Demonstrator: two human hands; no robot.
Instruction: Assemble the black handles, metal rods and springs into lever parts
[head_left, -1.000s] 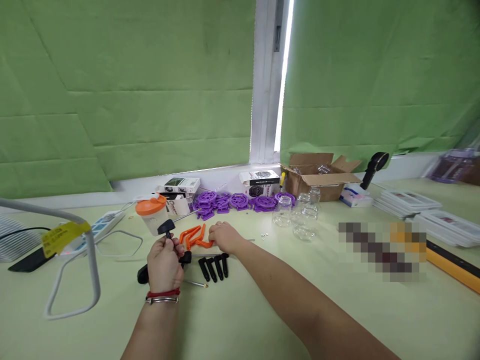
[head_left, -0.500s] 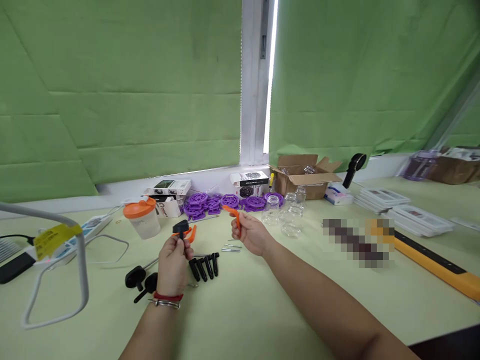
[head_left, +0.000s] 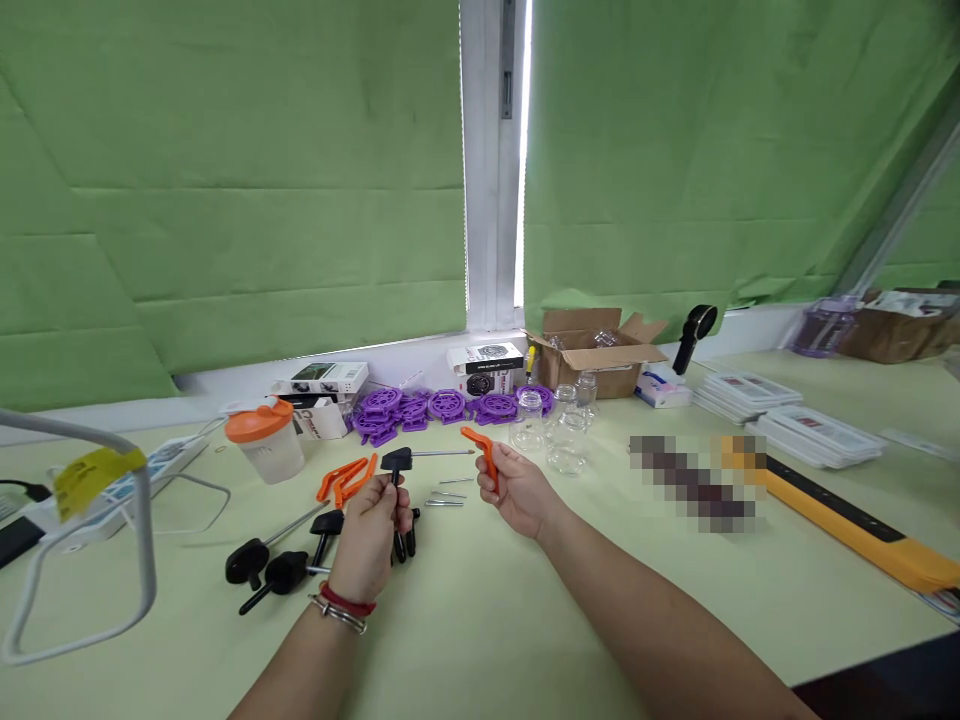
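Observation:
My left hand (head_left: 366, 535) is closed around the grip of a black pistol-shaped handle (head_left: 397, 459). A thin metal shaft (head_left: 442, 453) runs from it to the right, its tip close to the orange part. Pinched upright in my right hand (head_left: 529, 495) is a bent orange plastic part (head_left: 478, 442). Beneath and left of my left hand lie more black handles (head_left: 247, 562) with metal shafts. Black pegs (head_left: 410, 540) are partly hidden behind its fingers. Other orange parts (head_left: 346, 481) rest just beyond it, and loose metal pins (head_left: 445, 502) lie between the hands.
Purple plastic wheels (head_left: 447, 405), small boxes (head_left: 484, 370), glass jars (head_left: 567, 455) and an open carton (head_left: 611, 378) line the back. An orange-lidded cup (head_left: 266, 450), power strip (head_left: 165, 468) and white wire frame (head_left: 150, 560) stand left. Stacked white cases (head_left: 821, 440) and a yellow bar (head_left: 847, 515) are right.
My left hand has moved right and turned, so the handle's metal shaft now shows pointing at the orange part. My right hand has moved slightly right and down, and the view has shifted a little.

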